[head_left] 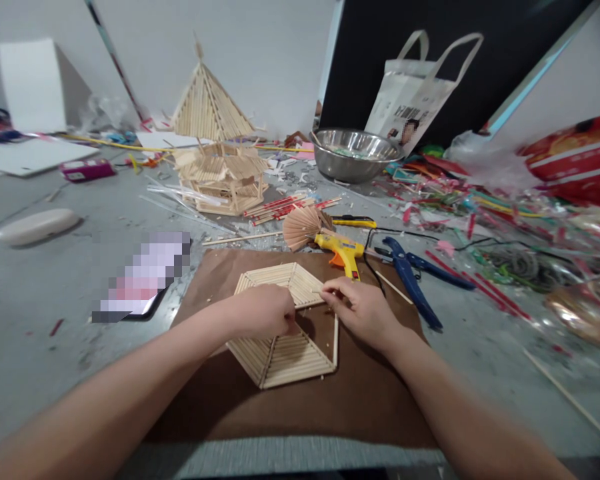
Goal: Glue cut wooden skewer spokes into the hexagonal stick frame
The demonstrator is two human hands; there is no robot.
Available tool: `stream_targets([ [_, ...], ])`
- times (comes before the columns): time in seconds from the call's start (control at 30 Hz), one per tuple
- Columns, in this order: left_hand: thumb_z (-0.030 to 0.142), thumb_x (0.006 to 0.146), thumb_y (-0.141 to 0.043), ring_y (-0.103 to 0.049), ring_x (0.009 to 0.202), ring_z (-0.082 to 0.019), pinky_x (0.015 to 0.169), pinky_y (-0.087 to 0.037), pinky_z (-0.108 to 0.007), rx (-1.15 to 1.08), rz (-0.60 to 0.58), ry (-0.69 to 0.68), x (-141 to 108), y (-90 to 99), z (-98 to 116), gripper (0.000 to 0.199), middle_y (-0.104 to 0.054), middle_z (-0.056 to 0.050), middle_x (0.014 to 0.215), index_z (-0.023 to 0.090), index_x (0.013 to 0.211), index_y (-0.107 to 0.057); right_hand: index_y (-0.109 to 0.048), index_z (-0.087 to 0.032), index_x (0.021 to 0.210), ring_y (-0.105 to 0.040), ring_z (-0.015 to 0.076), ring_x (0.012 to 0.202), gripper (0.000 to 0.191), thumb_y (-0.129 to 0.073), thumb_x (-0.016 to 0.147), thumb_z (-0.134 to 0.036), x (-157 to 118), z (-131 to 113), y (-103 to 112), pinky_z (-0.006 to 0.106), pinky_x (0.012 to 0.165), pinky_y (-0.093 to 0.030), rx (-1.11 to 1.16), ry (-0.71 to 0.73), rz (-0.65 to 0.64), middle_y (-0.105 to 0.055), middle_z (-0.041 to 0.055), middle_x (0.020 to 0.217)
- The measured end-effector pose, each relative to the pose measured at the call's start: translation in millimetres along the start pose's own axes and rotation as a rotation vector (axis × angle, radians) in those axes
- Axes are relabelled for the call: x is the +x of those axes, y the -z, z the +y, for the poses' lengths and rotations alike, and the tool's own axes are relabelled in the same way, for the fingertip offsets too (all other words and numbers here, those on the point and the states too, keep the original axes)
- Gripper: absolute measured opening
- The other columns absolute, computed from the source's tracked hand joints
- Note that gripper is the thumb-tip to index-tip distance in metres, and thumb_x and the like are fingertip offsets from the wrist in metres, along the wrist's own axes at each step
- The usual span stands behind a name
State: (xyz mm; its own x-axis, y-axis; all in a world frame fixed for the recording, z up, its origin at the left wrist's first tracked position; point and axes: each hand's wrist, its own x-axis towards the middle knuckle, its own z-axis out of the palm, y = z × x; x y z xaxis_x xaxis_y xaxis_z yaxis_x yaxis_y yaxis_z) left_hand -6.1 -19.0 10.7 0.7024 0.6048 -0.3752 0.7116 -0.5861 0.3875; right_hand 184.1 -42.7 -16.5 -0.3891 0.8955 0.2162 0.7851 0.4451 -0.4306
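A hexagonal panel of thin wooden sticks (300, 359) lies on a brown sheet (375, 407); its right section is open, with one stick along the outer edge. My left hand (270, 310) is closed over the panel's middle, and its fingertips are turned down and hidden. At the panel's upper right corner, my right hand (357, 307) pinches a short wooden stick (318, 291) between thumb and forefinger. Just beyond the panel rests a yellow glue gun (343, 250).
Blue cutters (413, 273) lie right of the glue gun. A stick pagoda (220, 167), a metal bowl (355, 157) and a paper bag (407, 100) stand behind. A phone (147, 270) is at left; coloured scraps cover the right side.
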Motion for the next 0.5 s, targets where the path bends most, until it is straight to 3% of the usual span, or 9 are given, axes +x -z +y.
stream_targets([
  [0.17, 0.032, 0.066, -0.046, -0.051, 0.055, -0.011, 0.048, -0.03, -0.02, -0.049, -0.04, -0.056, 4.1, 0.0, -3.2, 0.026, -0.064, -0.004, 0.067, 0.02, 0.077, -0.066, -0.054, -0.019, 0.082, -0.054, 0.013, 0.072, 0.022, -0.036, 0.081, -0.033, 0.4, -1.1, -0.2, 0.023, 0.063, -0.036, -0.006, 0.008, -0.011, -0.061, 0.0012, 0.079],
  [0.5, 0.036, 0.061, -0.05, -0.046, 0.048, -0.009, 0.045, -0.028, -0.02, -0.079, -0.046, 0.002, 8.4, -6.0, -5.5, 0.024, -0.061, -0.001, 0.058, 0.02, 0.072, -0.065, -0.054, -0.019, 0.081, -0.055, 0.0131, 0.073, 0.021, -0.037, 0.08, -0.032, 0.5, -1.1, -1.0, 0.023, 0.063, -0.037, -0.004, 0.007, -0.029, -0.061, 0.0016, 0.079],
])
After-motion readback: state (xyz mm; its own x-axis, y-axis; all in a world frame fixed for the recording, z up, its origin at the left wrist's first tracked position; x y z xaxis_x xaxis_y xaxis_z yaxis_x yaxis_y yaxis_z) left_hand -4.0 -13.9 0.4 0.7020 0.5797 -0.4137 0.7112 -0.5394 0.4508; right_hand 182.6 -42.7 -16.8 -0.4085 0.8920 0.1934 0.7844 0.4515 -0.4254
